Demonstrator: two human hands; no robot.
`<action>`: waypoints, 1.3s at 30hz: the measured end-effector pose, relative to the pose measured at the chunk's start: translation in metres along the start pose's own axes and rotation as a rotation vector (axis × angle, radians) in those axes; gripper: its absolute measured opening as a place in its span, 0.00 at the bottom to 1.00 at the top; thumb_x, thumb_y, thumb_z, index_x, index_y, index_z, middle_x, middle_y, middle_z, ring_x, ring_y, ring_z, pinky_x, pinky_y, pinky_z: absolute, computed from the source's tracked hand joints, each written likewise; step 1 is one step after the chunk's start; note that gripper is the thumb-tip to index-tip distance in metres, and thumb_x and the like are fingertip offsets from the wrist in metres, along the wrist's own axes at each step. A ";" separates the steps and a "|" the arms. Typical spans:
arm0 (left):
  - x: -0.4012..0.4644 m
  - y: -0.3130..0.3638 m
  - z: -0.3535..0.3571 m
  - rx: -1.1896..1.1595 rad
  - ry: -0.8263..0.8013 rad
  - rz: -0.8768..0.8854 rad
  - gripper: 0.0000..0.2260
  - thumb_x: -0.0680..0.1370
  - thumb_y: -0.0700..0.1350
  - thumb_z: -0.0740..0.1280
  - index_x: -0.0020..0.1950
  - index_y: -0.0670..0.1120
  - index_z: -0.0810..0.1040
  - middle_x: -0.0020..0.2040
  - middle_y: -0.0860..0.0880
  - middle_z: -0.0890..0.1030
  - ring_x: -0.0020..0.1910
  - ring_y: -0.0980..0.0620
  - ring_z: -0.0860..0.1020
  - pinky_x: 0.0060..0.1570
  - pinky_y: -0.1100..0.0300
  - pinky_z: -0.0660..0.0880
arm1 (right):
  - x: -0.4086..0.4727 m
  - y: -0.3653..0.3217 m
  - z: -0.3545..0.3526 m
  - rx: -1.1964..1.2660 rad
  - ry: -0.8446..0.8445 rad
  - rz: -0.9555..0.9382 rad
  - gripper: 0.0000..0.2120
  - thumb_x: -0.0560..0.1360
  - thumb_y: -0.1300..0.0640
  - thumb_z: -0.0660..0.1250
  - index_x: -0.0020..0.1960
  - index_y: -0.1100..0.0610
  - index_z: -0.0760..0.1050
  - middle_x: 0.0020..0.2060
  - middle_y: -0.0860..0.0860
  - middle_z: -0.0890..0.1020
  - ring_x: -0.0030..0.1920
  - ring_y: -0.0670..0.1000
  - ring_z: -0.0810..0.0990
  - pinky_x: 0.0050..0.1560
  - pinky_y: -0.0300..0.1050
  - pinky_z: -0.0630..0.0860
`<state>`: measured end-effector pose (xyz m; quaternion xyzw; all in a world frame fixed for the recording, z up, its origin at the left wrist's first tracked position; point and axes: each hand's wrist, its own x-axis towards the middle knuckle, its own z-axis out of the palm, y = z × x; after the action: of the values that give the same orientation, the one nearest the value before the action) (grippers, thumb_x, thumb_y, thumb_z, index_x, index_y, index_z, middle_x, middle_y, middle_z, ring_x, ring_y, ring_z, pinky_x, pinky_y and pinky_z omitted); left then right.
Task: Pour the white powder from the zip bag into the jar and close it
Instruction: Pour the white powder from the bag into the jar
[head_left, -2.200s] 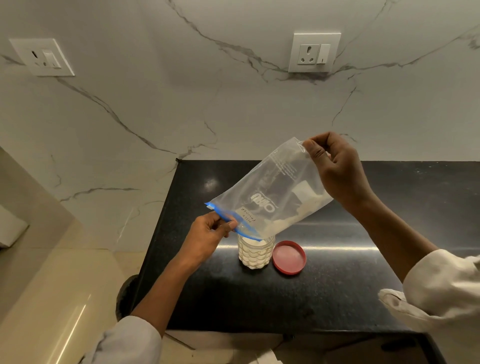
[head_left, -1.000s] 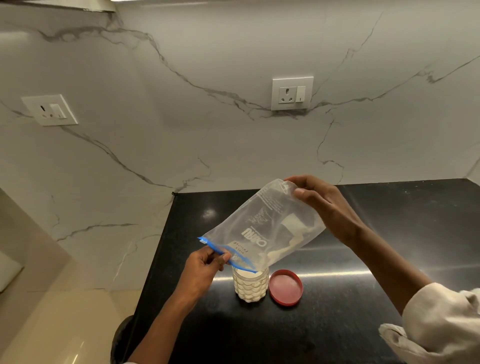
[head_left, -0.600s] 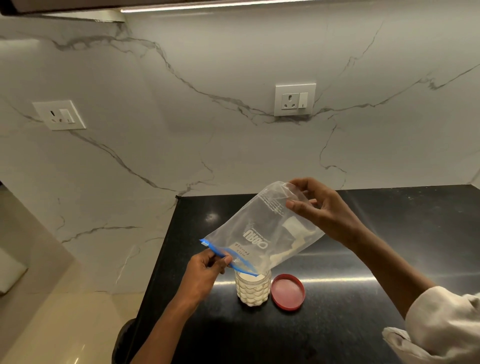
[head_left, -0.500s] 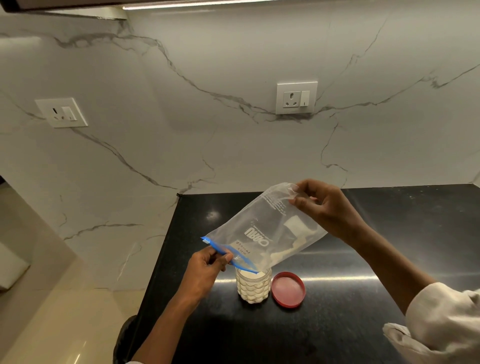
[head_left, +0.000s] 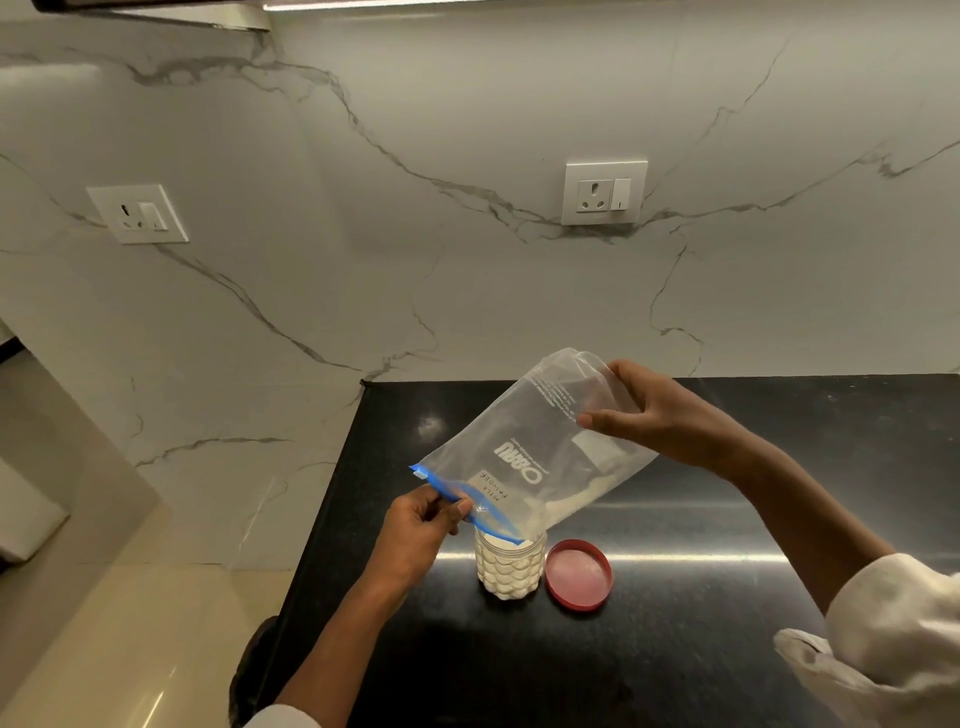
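A clear zip bag (head_left: 524, 452) with a blue zip strip hangs tilted, mouth down, over a small textured jar (head_left: 509, 569) on the black counter. My left hand (head_left: 415, 535) pinches the blue zip edge just above the jar's mouth. My right hand (head_left: 660, 415) grips the raised bottom end of the bag. A little white powder (head_left: 582, 491) clings in the bag's lower right side. White powder fills the jar nearly to its rim. The red lid (head_left: 577, 573) lies flat, inner side up, just right of the jar.
The black counter (head_left: 727, 649) ends at a left edge, with a beige floor below. A marble wall rises behind, carrying two sockets (head_left: 605, 193) (head_left: 137, 213). White sleeves cover both forearms at the bottom of the view.
My right hand has shifted its grip on the bag's upper end, with fingers now spread across it. The bag stays tilted over the jar. The camera has tipped upward.
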<state>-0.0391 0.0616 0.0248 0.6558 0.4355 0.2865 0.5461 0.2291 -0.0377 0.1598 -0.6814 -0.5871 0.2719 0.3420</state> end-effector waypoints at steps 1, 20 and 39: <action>0.000 0.000 0.000 0.001 0.001 0.000 0.04 0.76 0.46 0.70 0.51 0.51 0.81 0.48 0.52 0.85 0.46 0.54 0.83 0.53 0.56 0.79 | 0.001 0.000 -0.002 -0.026 -0.046 0.018 0.27 0.68 0.42 0.72 0.62 0.54 0.72 0.52 0.51 0.79 0.50 0.52 0.81 0.53 0.51 0.81; 0.002 -0.003 0.000 -0.052 0.010 -0.025 0.06 0.77 0.45 0.70 0.53 0.47 0.82 0.46 0.50 0.85 0.39 0.58 0.82 0.40 0.66 0.74 | 0.004 0.000 -0.018 -0.016 -0.095 0.050 0.14 0.73 0.52 0.70 0.56 0.57 0.78 0.48 0.52 0.83 0.48 0.53 0.83 0.51 0.46 0.81; 0.007 -0.006 -0.001 -0.110 0.020 -0.059 0.06 0.77 0.45 0.70 0.53 0.47 0.82 0.44 0.50 0.85 0.39 0.56 0.81 0.39 0.63 0.74 | 0.007 -0.007 -0.004 0.037 0.069 -0.129 0.06 0.76 0.57 0.68 0.51 0.58 0.80 0.43 0.50 0.82 0.42 0.43 0.81 0.42 0.35 0.78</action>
<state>-0.0378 0.0684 0.0186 0.6087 0.4436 0.3002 0.5853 0.2289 -0.0303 0.1678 -0.6447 -0.6125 0.2365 0.3916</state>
